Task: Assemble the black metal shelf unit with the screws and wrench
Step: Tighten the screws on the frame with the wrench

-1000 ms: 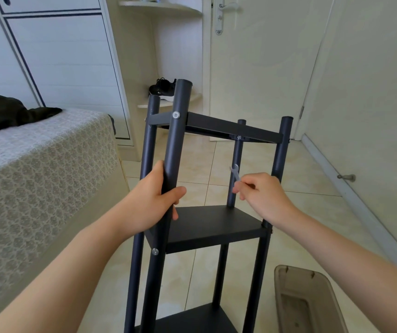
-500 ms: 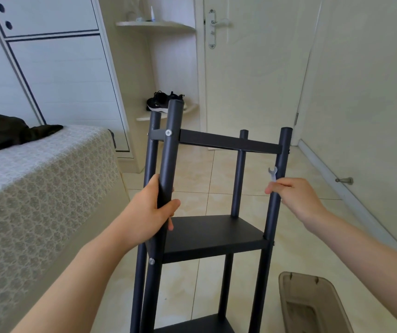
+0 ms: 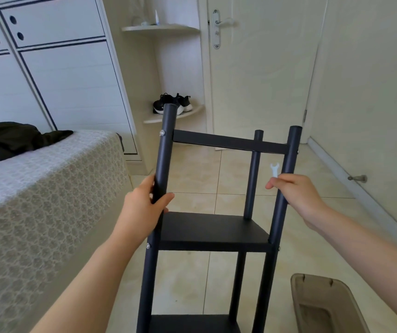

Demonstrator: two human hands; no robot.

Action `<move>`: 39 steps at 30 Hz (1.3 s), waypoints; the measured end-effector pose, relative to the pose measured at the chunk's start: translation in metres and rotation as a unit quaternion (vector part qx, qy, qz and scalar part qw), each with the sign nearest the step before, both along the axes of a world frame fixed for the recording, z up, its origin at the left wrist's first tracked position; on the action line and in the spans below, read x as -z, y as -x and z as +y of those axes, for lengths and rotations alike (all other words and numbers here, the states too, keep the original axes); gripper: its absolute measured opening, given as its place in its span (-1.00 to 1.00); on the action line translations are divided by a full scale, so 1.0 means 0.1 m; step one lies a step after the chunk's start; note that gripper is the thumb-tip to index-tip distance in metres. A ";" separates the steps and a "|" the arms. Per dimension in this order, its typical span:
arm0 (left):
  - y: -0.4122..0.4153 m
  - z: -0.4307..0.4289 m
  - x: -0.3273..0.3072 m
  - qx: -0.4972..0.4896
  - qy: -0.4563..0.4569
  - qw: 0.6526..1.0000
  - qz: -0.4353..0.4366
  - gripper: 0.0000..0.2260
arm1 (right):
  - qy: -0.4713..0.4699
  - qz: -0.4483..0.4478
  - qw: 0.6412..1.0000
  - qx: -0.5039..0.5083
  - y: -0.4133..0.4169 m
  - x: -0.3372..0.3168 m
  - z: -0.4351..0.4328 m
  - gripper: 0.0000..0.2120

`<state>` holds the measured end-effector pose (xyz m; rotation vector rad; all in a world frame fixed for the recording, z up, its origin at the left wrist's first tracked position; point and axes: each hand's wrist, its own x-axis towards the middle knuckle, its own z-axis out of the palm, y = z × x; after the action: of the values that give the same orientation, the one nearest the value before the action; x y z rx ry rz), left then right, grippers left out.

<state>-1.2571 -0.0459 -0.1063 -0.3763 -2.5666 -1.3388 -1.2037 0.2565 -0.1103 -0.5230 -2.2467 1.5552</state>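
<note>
Head view: the left hand (image 3: 144, 207) is wrapping fingers and thumb around the front-left round post (image 3: 166, 150) of the black metal shelf unit (image 3: 211, 229), which is standing upright on the tiled floor (image 3: 192, 179). One silver screw head (image 3: 162, 133) is showing well above this grip and a second screw (image 3: 148, 246) just below it, level with the middle shelf board. The right hand (image 3: 296, 195) is pinching the lower end of a small flat silver wrench (image 3: 274, 169), whose forked end is pointing up, just beside the front-right post (image 3: 291, 150); whether the hand is touching that post cannot be told. A tan plastic bin (image 3: 324, 306) is lying below the right forearm, and a bed with a patterned grey cover (image 3: 48, 188) is sitting outside the left arm.
</note>
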 end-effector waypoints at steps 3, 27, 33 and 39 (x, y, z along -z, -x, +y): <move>0.06 -0.03 0.04 -0.047 0.015 0.999 0.012 -0.65 | -0.011 0.008 1.000 -0.020 -0.02 -0.02 -0.06 -0.79; 0.20 -0.18 0.20 -0.139 -0.073 0.987 -0.041 -0.92 | 0.066 0.109 0.986 -0.112 -0.19 -0.38 -0.30 -0.78; 0.20 -0.13 0.25 -0.150 -0.039 0.986 -0.057 -0.73 | 0.039 0.098 0.986 -0.127 -0.29 -0.42 -0.34 -0.80; 0.20 -0.13 0.27 -0.143 -0.028 0.987 -0.069 -0.69 | 0.063 0.118 0.982 -0.134 -0.34 -0.46 -0.38 -0.84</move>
<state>-1.2774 -0.0589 -0.1330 0.0962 -2.5623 -1.3673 -1.1702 0.2180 -0.0640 -0.0615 -2.1130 1.7926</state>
